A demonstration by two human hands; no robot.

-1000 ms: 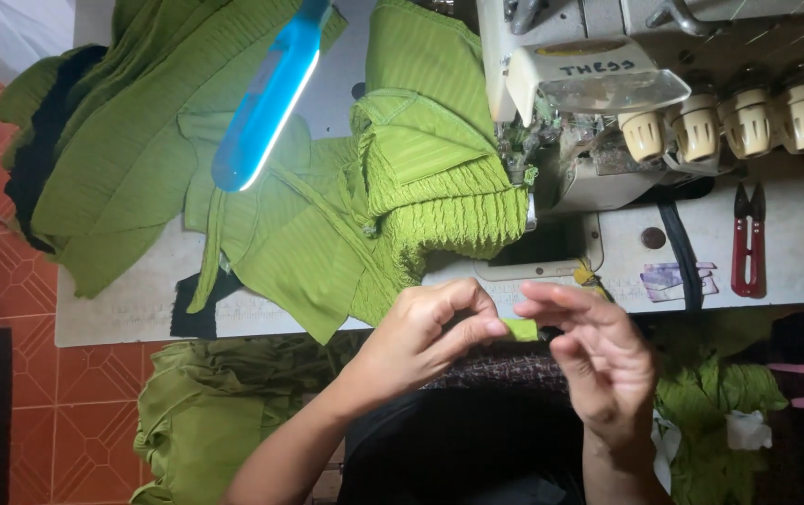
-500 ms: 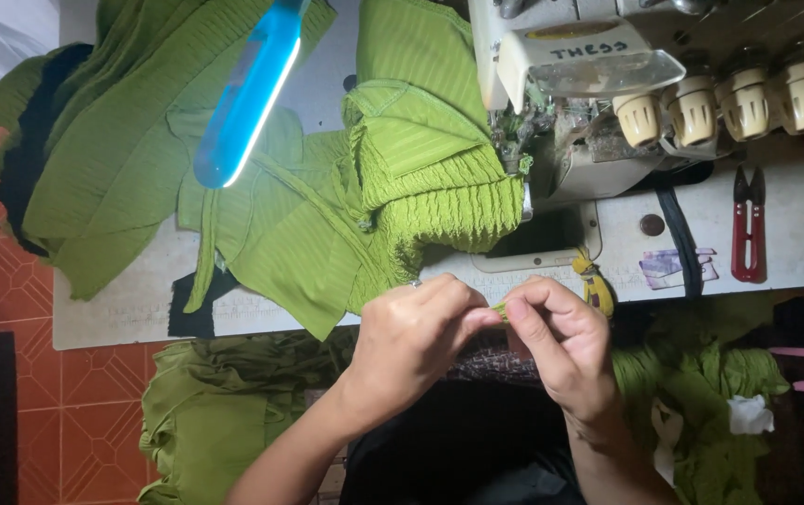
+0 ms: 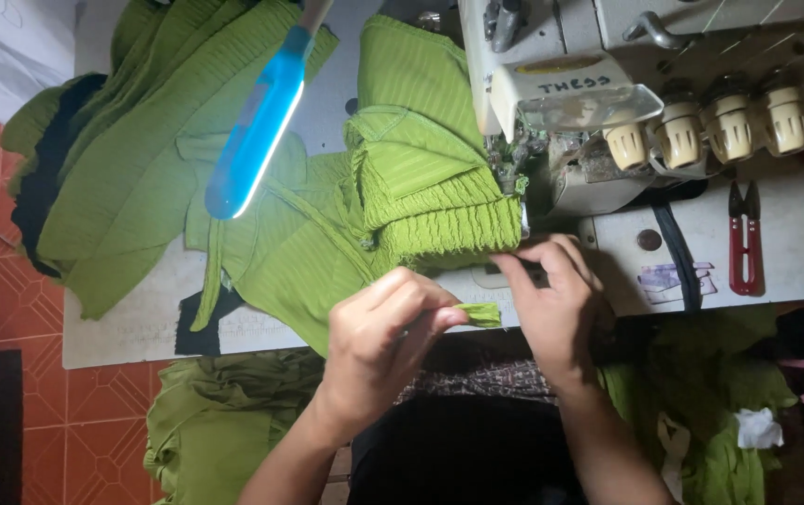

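My left hand (image 3: 385,337) pinches a small folded strip of green fabric (image 3: 480,313) at the table's front edge. Reaching forward, my right hand (image 3: 556,309) puts its fingertips on the lower corner of the green ribbed garment (image 3: 420,201), just in front of the presser foot. That garment lies bunched under the white sewing machine (image 3: 570,103). More green cloth (image 3: 130,159) spreads over the left part of the table.
A blue-lit lamp bar (image 3: 257,126) hangs over the cloth. Red thread snips (image 3: 745,238) lie on the table at the right. Several cream tension knobs (image 3: 706,126) line the machine front. A heap of green fabric (image 3: 224,421) sits below the table on the orange tiled floor.
Both hands were close together over my lap; now the right hand has moved up to the garment by the machine, while the left hand keeps the small green strip.
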